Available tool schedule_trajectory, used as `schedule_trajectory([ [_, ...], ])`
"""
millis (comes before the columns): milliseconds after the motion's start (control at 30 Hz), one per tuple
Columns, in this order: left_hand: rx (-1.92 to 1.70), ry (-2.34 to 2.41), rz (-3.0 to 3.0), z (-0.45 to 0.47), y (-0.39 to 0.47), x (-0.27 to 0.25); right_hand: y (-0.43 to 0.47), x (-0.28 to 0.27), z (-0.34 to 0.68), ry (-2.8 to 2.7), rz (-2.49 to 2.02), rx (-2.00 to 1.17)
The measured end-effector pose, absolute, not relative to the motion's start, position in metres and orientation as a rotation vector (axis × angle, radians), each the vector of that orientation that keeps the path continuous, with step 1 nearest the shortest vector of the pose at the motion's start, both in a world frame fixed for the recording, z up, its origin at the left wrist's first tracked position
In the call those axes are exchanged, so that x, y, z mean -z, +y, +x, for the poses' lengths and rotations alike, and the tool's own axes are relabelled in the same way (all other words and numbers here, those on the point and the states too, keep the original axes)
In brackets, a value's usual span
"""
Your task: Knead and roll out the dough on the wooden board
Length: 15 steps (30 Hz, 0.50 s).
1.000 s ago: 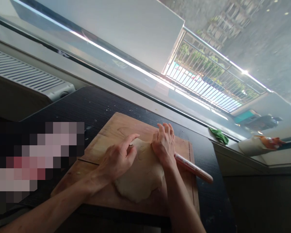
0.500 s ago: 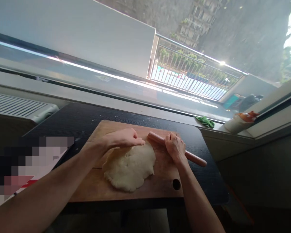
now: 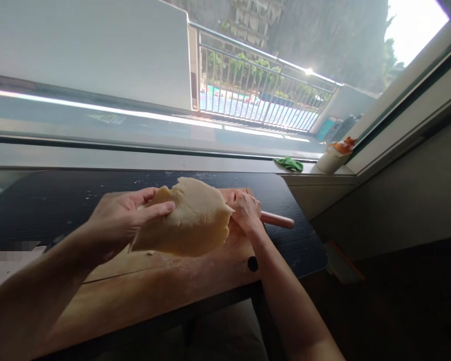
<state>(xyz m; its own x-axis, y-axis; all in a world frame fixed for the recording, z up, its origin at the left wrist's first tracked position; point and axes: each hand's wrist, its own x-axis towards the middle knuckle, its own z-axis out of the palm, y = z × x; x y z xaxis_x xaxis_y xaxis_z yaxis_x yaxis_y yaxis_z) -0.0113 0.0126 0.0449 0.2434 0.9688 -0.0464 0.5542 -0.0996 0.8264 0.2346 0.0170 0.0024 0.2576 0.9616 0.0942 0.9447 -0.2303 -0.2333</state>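
Note:
My left hand [image 3: 130, 215] grips the left edge of a flattened sheet of pale dough [image 3: 190, 220], thumb on top and the other fingers mostly hidden beneath. The dough is lifted off the wooden board [image 3: 165, 291], with its ragged right edge close to my right hand [image 3: 244, 205]. That hand is closed around the rolling pin [image 3: 277, 219], whose right end sticks out past the board. The pin's left part is hidden by my hand and the dough.
The board lies on a dark table [image 3: 75, 193] dusted with flour. On the windowsill are a green cloth [image 3: 289, 164] and a pale container [image 3: 332, 158] with something orange on top. A large window stands behind the table, with a railing [image 3: 263, 85] outside.
My left hand has taken hold of the dough and raised it from the board, where it lay flat. My right hand still holds the rolling pin. The view has shifted to the right.

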Motion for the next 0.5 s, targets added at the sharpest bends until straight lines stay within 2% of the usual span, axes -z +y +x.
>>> schedule_trajectory([
  [100,-0.555,1.306,1.419,-0.014,0.005,-0.02,0.014,0.0,0.235,-1.771,-2.242,-0.049],
  [200,-0.595,1.292,1.318,-0.019,0.002,-0.006,0.011,0.001,0.235,-1.752,-2.225,-0.01],
  [333,-0.636,1.233,1.441,-0.028,0.008,-0.011,0.007,-0.001,0.233,-1.727,-2.198,0.008],
  [500,-0.471,1.323,1.743,-0.03,0.019,-0.005,0.005,0.0,0.231,-1.736,-2.171,0.019],
])
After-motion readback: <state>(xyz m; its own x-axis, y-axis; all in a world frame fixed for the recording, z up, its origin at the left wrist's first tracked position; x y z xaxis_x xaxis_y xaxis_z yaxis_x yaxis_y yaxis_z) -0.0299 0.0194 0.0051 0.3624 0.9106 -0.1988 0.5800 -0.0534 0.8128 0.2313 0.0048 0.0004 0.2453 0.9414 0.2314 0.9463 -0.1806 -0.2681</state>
